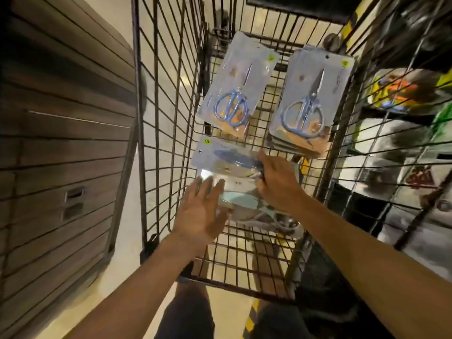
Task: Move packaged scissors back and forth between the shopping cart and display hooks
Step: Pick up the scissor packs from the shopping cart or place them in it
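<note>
A flat pack of blue-handled scissors [227,159] lies sideways on the wire floor of the shopping cart [171,118], and your right hand [276,182] grips its near edge, fingers curled over the plastic. Just below, your left hand [203,209] is spread open, fingers straight, touching a second pack with pale handles [241,204] that lies partly under the first. Farther in, a single pack [236,86] and a stack of packs [308,101] lean against the cart's far end. A slatted wall panel [61,143] stands on your left, blurred shelves [403,118] on your right.
</note>
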The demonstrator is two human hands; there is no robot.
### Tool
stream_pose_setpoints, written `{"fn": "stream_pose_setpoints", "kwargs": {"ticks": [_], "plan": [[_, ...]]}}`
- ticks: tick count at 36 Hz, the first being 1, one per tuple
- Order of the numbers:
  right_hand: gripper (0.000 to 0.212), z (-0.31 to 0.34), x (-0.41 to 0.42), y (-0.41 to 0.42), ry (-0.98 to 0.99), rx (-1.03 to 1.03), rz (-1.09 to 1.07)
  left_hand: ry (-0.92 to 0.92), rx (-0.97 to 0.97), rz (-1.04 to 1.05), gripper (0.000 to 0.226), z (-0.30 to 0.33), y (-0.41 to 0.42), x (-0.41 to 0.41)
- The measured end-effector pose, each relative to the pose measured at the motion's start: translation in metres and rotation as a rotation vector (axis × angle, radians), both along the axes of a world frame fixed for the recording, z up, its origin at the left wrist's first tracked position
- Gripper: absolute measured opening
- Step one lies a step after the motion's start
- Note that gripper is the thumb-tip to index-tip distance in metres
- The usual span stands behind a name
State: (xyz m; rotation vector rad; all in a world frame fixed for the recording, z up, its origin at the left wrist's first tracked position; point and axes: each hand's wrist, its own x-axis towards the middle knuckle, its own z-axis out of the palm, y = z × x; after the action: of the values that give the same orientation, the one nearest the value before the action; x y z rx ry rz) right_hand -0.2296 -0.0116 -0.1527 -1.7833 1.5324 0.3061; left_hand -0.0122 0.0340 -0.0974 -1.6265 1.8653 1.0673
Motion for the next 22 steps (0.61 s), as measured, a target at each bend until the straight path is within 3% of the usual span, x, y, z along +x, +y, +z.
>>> {"fn": "stream_pose_setpoints", "kwargs": {"ticks": [3,5,10,15,17,19,22], "plan": [[0.045,0.012,-0.002,0.006,0.024,-0.086,0.093,-0.007,0.006,-0.004,0.077,0.001,0.005,0.008],[0.046,0.014,-0.007,0.013,0.050,-0.158,0.197,-0.001,0.013,0.006,0.074,0.002,0.005,0.012],[0.038,0.009,-0.011,0.021,-0.055,-0.001,-0.149,0.025,0.001,-0.005,0.081,0.004,0.007,0.021],[0.021,0.005,-0.007,0.005,-0.069,0.143,-0.239,-0.017,0.020,-0.037,0.087,0.003,0.007,0.021],[0.029,0.008,-0.009,0.003,-0.074,0.126,-0.261,-0.016,0.038,-0.035,0.088,0.005,0.007,0.020],[0.053,0.015,-0.013,0.003,-0.085,0.067,-0.279,0.004,0.044,-0.016,0.090,0.006,0.008,0.020],[0.090,0.026,-0.015,0.006,-0.068,0.087,-0.285,0.028,0.035,0.015,0.076,0.004,0.010,0.021]]}}
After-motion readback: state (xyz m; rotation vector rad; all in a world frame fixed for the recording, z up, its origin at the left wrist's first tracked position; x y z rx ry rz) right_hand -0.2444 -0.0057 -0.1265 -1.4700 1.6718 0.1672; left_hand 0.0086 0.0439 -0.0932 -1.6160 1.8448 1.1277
